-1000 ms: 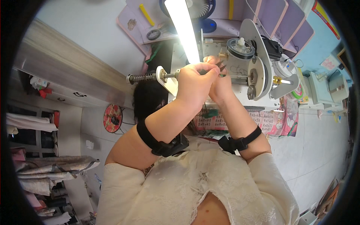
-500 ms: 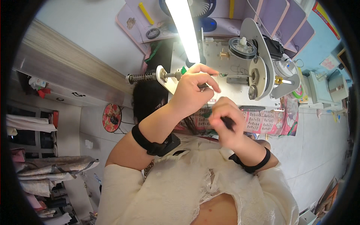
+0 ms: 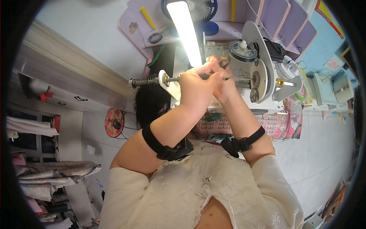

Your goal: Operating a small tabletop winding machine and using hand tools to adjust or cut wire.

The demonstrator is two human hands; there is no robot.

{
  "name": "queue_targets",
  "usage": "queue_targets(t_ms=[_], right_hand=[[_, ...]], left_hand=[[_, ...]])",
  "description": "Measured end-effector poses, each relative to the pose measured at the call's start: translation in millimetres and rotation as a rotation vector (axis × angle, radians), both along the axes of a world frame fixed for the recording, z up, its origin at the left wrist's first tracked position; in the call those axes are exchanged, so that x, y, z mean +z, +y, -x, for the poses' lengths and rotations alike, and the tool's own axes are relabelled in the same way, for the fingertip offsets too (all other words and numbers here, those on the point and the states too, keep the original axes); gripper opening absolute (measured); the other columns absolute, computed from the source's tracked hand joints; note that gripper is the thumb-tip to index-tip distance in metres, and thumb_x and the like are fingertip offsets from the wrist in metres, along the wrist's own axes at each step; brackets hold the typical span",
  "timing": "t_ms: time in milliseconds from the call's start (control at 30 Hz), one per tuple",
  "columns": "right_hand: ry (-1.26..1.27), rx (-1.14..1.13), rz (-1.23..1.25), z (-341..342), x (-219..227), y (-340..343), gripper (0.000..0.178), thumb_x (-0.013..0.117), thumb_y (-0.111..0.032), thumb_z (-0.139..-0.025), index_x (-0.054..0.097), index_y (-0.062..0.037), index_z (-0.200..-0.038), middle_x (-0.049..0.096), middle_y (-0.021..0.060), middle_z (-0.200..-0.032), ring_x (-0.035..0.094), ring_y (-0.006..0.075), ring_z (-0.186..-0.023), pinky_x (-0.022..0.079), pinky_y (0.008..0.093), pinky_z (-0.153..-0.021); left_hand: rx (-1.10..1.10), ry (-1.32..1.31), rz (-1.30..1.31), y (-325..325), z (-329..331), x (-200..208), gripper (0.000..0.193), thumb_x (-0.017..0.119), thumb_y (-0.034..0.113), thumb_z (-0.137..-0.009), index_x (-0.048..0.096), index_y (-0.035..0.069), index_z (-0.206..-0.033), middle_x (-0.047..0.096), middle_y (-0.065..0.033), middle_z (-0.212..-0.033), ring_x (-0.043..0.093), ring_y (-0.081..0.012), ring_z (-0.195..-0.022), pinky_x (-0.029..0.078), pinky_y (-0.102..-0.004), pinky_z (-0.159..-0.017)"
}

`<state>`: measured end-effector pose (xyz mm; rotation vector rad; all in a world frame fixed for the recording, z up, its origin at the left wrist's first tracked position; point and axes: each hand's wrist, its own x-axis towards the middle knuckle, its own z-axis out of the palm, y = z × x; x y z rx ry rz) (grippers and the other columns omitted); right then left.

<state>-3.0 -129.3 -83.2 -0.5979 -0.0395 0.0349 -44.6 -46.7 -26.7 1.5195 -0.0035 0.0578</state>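
Observation:
My left hand [image 3: 196, 87] is closed, its thumb and fingers pinched at a thin metal rod [image 3: 240, 79] that runs to a round white plate [image 3: 261, 74] on a tabletop winding machine. Pressed close beside it, my right hand [image 3: 226, 86] reaches up past the rod, partly hidden behind my left fingers. What either hand grips is too small or covered to make out. A spring-loaded shaft [image 3: 146, 82] emerges left of my left hand. Just beyond my fingertips sits a brass fitting [image 3: 225, 58], and a spool of dark thread [image 3: 243, 52] is mounted to its right.
A bright tube lamp [image 3: 185, 34] hangs over the hands. Behind stand a blue fan [image 3: 210, 27] and purple shelf dividers [image 3: 280, 19]. A black ring-shaped spool [image 3: 155, 37] lies at the back left. A pink printed cloth [image 3: 278, 124] covers the near table edge; a floral stool [image 3: 114, 122] is left.
My right hand has moved up and away from me, from in front of the machine to the rod beside my left hand. My left hand has shifted slightly and closed in.

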Motion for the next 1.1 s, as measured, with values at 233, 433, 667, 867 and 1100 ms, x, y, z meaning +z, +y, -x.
queue_targets(t_ms=[233, 433, 667, 867, 1100], right_hand=[[0.208, 0.008, 0.076, 42.3, -15.8, -12.7, 0.013, 0.059, -0.019, -0.09, 0.056, -0.007, -0.088, 0.052, 0.0002, -0.075, 0.045, 0.0094, -0.061, 0.035, 0.0227, -0.057], [0.089, -0.252, 0.266, 75.0, -3.5, -14.3, 0.023, 0.06, -0.016, -0.089, 0.051, -0.0041, -0.107, 0.052, -0.0001, -0.08, 0.044, 0.0069, -0.061, 0.036, 0.0208, -0.055], [0.042, -0.377, 0.438, 86.6, -4.8, -8.4, 0.032, 0.063, -0.012, -0.087, 0.045, -0.0057, -0.112, 0.054, 0.0003, -0.08, 0.044, 0.0064, -0.058, 0.037, 0.0198, -0.051], [0.114, -0.3, 0.343, 65.4, -4.1, -13.3, 0.02, 0.06, -0.01, -0.088, 0.053, 0.0002, -0.104, 0.055, 0.0011, -0.076, 0.043, 0.0059, -0.057, 0.036, 0.0193, -0.051], [0.11, -0.234, 0.116, 33.6, -9.9, -16.7, 0.014, 0.059, -0.011, -0.09, 0.058, 0.0015, -0.097, 0.056, 0.0036, -0.078, 0.043, 0.0089, -0.059, 0.035, 0.0215, -0.055]], left_hand=[[-0.03, 0.06, 0.028, 1.8, 6.5, 13.0, 0.021, 0.065, 0.01, -0.085, 0.064, -0.005, -0.1, 0.063, -0.0065, -0.084, 0.056, -0.0081, -0.077, 0.044, -0.0228, -0.071], [-0.062, -0.014, 0.093, 4.6, 6.2, 7.7, 0.033, 0.059, 0.024, -0.091, 0.061, -0.004, -0.106, 0.064, -0.0067, -0.084, 0.056, -0.0082, -0.078, 0.043, -0.0221, -0.073], [-0.061, 0.0, 0.145, 4.0, 7.4, 7.8, 0.029, 0.06, 0.022, -0.09, 0.062, -0.003, -0.106, 0.064, -0.0063, -0.085, 0.058, -0.0087, -0.08, 0.043, -0.0219, -0.074], [-0.064, -0.008, 0.14, 3.1, 5.6, 4.3, 0.024, 0.062, 0.015, -0.088, 0.063, -0.003, -0.104, 0.064, -0.0064, -0.085, 0.058, -0.0098, -0.08, 0.044, -0.023, -0.075], [-0.071, 0.009, 0.079, 3.6, 4.0, 7.2, 0.023, 0.064, 0.012, -0.085, 0.065, -0.005, -0.101, 0.065, -0.0071, -0.087, 0.059, -0.0112, -0.08, 0.045, -0.0234, -0.074]])
